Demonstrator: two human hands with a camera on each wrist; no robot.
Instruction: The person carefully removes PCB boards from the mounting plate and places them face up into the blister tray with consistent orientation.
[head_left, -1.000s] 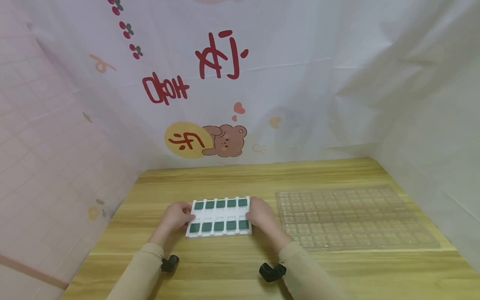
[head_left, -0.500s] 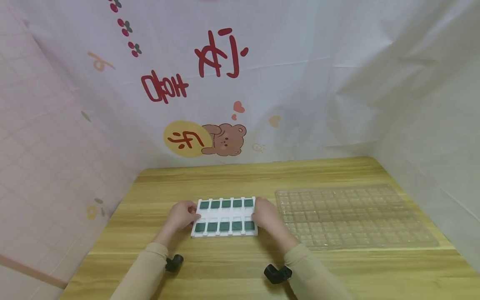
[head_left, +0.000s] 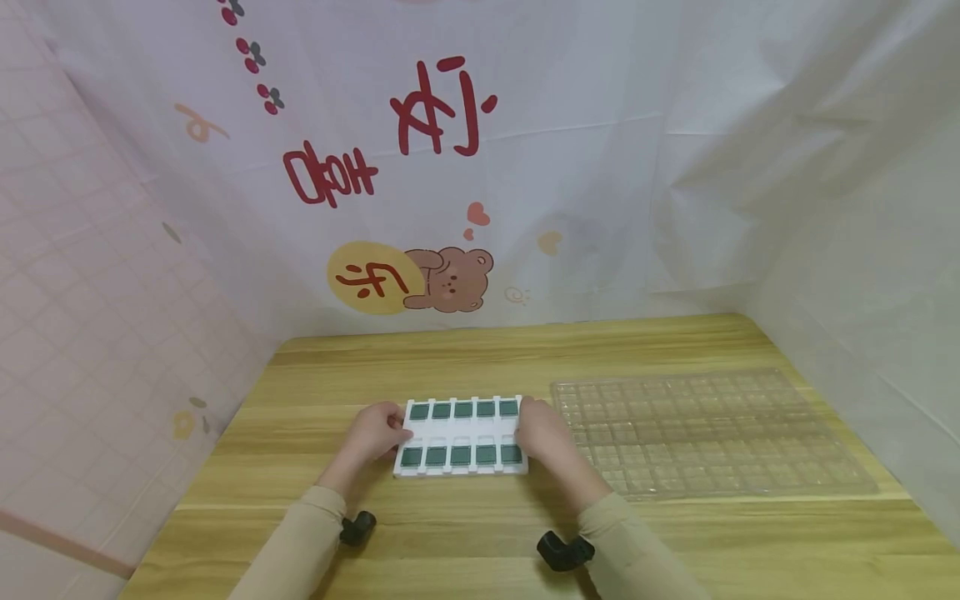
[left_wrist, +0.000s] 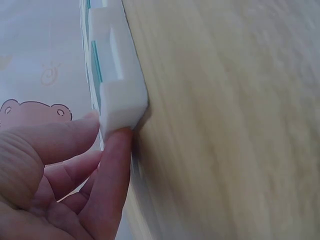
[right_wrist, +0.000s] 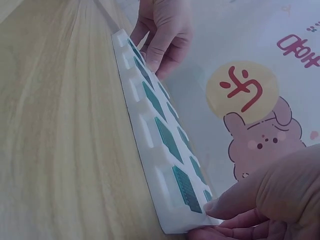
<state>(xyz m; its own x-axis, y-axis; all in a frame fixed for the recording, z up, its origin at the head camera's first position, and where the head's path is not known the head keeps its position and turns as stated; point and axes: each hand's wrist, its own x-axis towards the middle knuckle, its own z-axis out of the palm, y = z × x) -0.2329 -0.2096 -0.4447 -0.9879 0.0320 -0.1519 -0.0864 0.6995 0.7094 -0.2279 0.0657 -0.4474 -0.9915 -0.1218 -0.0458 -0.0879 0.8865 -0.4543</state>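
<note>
10 green chips (head_left: 461, 456) sitting in white tray (head_left: 450, 428), 2 rows, left of clear tray (head_left: 712, 435) on table (head_left: 465, 537). L hand (head_left: 377, 431) has fingers clamped on one short end, R hand (head_left: 545, 434) same on other. Can't tell from over here if it's touching table. IMO want it lvl, both ends moving tgthr, thumbs off chips, light pinch bc it prob flexes.

White tray (left_wrist: 122, 102) cut off by the left wrist view's top edge, its underside hidden.
</note>
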